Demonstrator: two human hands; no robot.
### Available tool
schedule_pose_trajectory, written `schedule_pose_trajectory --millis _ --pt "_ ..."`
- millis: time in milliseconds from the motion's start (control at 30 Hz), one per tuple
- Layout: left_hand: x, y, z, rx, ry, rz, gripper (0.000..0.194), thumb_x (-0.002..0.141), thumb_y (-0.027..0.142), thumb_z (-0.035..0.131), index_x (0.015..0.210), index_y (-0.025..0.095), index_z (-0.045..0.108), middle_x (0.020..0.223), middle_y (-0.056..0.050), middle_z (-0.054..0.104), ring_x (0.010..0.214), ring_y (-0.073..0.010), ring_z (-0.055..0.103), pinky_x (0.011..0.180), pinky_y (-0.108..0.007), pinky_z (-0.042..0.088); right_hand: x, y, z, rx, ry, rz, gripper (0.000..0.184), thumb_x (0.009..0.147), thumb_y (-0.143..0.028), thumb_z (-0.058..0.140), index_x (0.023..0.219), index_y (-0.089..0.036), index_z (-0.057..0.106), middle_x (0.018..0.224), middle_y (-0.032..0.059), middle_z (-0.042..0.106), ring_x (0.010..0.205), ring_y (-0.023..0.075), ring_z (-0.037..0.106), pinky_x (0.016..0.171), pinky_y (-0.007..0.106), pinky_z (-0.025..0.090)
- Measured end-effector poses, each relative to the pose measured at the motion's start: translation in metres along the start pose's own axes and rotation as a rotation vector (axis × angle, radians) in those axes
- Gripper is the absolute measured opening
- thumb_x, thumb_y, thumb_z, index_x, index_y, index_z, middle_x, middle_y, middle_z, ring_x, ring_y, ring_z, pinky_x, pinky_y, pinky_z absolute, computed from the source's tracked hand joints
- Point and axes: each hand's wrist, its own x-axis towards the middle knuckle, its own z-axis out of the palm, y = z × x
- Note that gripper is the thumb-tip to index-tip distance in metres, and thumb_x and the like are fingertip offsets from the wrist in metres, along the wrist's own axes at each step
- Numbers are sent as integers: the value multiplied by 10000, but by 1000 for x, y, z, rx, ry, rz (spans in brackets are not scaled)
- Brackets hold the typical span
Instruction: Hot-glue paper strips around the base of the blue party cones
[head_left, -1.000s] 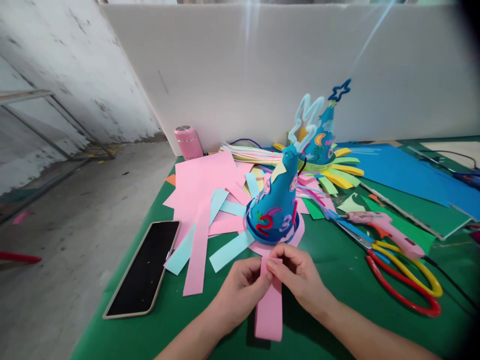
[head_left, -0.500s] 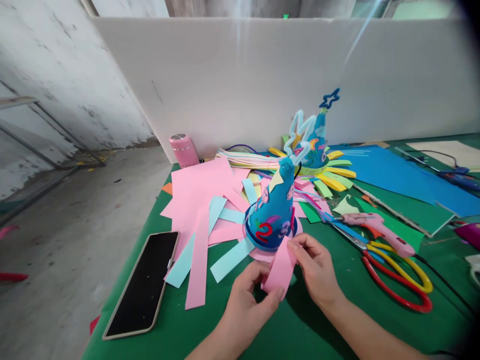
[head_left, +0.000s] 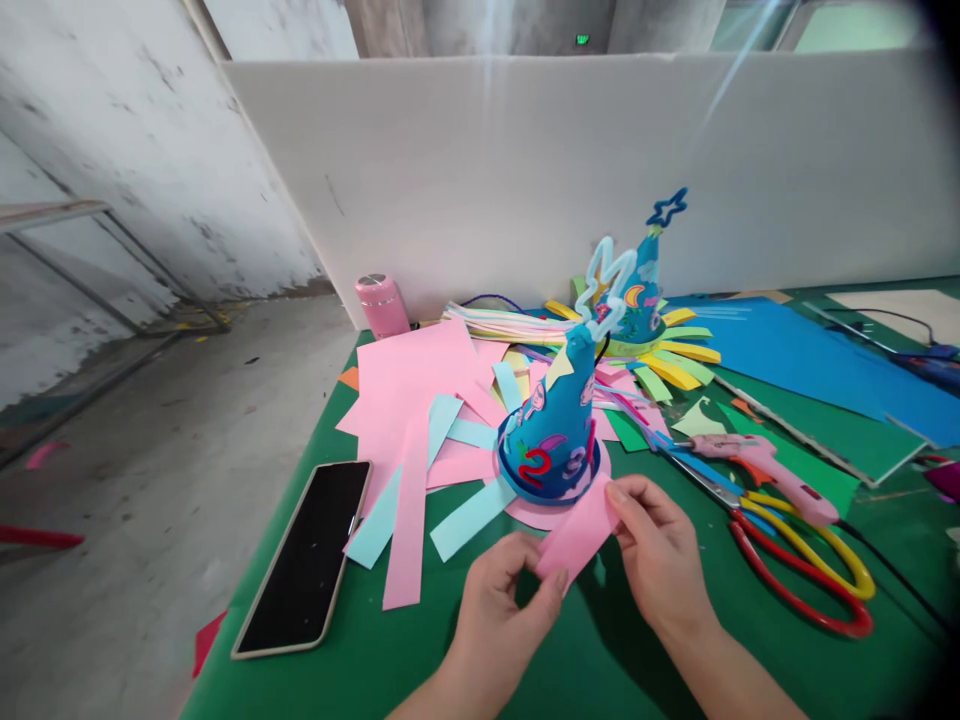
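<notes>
A pink paper strip (head_left: 579, 532) is pinched between my two hands. My left hand (head_left: 506, 595) has its thumb and fingers closed on the lower left end, and my right hand (head_left: 654, 540) grips the upper right end. Just beyond the strip stands a blue cone party hat (head_left: 555, 430), decorated with numbers, stickers and a pale blue pipe-cleaner shape on top. Pink and light blue strips stick out from around its base, one light blue strip (head_left: 472, 518) pointing towards my left hand.
Left of the hat lie pink paper sheets (head_left: 409, 365), loose strips and a phone (head_left: 306, 560). A pink glue gun (head_left: 761, 465) and red-and-yellow scissors (head_left: 802, 570) lie on the right. Behind stand a second decorated hat (head_left: 641, 290) and a pink bottle (head_left: 381, 306).
The pink strip has been turned from steep to more slanted, and my right hand has moved slightly right and lower. The whole view has shifted a little.
</notes>
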Motion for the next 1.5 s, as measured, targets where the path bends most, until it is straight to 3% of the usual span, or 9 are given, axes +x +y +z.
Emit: schedule_pose_trajectory --millis 267,400,500,600,700,767,833,1133,1500 --pt "-29 -3 -1 -32 38 167 65 745 214 530 718 188 583 735 -47 590 704 -160 556 659 -249 437 -18 -8 -3 5 -82 -62 122 769 -240 560 677 -173 517 672 -15 403 579 92 346 499 212 300" --pt "-46 -10 -4 -107 164 172 285 751 299 525 1029 239 548 960 -85 568 844 -210 553 739 -298 438 -23 -18 -6 -24 -95 -151 90 793 -203 526 705 -193 513 701 -5 415 612 106 370 502 217 306" --pt "-48 -4 -11 -12 194 98 438 715 272 568 1141 262 472 1084 -84 525 952 -233 522 816 -318 412 -26 -29 -5 -133 -160 -271 99 793 -160 513 700 -196 510 695 -3 431 628 112 403 523 221 329" --pt "-38 12 -16 119 87 84 563 631 242 643 1162 244 457 1166 -93 487 1074 -267 450 894 -349 370 -32 -37 0 -291 -389 -326 112 783 -129 509 690 -192 512 653 -9 439 609 111 428 536 225 353" --pt "-26 27 -12 161 -38 74 291 648 222 607 933 166 584 926 -94 576 892 -235 525 796 -337 413 -39 -38 6 -381 -504 -329 117 778 -130 510 675 -184 505 633 -11 447 608 113 444 546 228 366" --pt "-22 32 -7 143 -100 -3 113 688 241 564 722 141 602 715 -58 565 721 -190 519 688 -300 418 -43 -36 8 -406 -502 -318 121 782 -146 508 666 -179 502 635 -10 446 611 112 447 551 229 368" --pt "-21 33 -1 89 -115 -90 187 727 270 522 614 130 572 605 -26 510 617 -149 464 611 -266 389 -46 -33 8 -415 -491 -295 136 791 -168 501 655 -175 500 634 -10 437 612 112 442 548 230 363" --pt "-30 17 5 -216 -180 -336 306 732 371 552 579 106 564 535 21 403 524 -85 325 500 -209 255 -39 -22 2 -323 -300 -91 195 803 -252 505 628 -173 474 582 -39 397 541 87 364 509 216 313" --pt "-37 13 8 -377 -67 -448 276 705 333 603 550 109 647 550 -31 614 531 -100 489 561 -208 344 -25 -14 2 -203 -132 -50 215 779 -254 544 596 -161 479 543 -52 409 527 74 360 498 201 307"
